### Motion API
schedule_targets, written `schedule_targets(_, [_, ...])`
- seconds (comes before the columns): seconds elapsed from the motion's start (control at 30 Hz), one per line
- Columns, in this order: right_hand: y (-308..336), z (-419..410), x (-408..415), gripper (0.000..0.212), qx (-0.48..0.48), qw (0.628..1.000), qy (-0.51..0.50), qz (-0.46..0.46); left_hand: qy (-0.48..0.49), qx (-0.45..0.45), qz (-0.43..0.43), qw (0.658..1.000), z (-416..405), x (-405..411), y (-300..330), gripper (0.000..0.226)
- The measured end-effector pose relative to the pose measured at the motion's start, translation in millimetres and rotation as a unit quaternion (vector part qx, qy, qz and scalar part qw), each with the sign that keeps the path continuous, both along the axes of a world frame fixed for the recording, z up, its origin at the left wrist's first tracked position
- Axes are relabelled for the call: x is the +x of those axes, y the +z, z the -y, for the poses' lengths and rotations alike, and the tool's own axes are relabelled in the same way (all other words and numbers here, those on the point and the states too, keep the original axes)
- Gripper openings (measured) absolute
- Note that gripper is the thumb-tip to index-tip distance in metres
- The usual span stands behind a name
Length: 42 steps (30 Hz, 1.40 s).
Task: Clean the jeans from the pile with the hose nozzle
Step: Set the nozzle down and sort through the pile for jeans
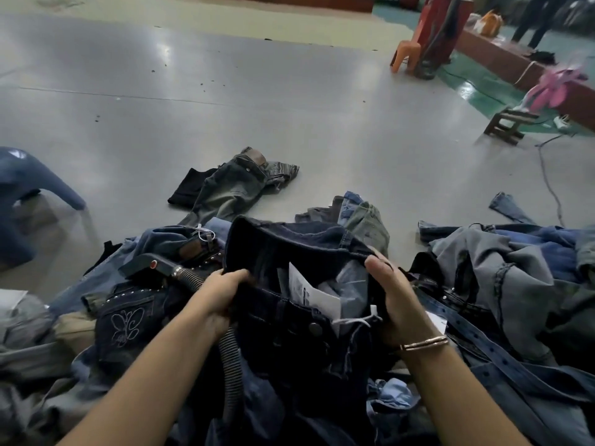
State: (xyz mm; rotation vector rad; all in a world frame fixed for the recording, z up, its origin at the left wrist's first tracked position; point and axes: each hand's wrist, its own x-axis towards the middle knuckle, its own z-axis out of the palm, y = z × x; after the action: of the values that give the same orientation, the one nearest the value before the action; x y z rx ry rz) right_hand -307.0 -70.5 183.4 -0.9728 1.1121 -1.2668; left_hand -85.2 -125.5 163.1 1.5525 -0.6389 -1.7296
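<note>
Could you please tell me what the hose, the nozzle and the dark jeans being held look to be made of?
Hose: ribbed, flexible, probably plastic or rubber; close ridges, dull grey sheen.
Nozzle: hard black plastic by its look, matte, with a red button.
Dark jeans, gripped by the left hand and right hand: dark denim, visible seams, metal button.

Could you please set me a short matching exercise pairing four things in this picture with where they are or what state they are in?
Things:
1. dark jeans
2. nozzle
3. grey-green jeans
4. orange chair

States:
A. spread alone on the floor
B. lying on the pile, unheld
C. far off, upper right
D. held open by both hands

Pairs: 1-D, 2-B, 3-A, 4-C
</note>
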Motion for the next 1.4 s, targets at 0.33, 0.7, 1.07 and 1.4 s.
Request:
schedule_targets(0.33, [-7,5,-38,0.028,-0.068,0.812,-0.212,-0.539,-0.102,-0.067,-0.059,0.991,-7,-1,11,0.034])
schedule_targets(0.7, [-6,22,-36,0.029,0.034,0.97,-0.082,-0.225,-0.199,0.008,-0.107,0.974,-7,13,13,0.041])
schedule_targets(1.07, [15,3,-33,0.027,0.11,0.975,-0.001,0.194,-0.24,-0.009,-0.151,0.959,0,25,15,0.063])
schedule_targets(1.4, [26,-9,-35,0.04,0.063,0.985,0.036,0.154,-0.268,-0.043,-0.101,0.957,-4,31,20,0.059])
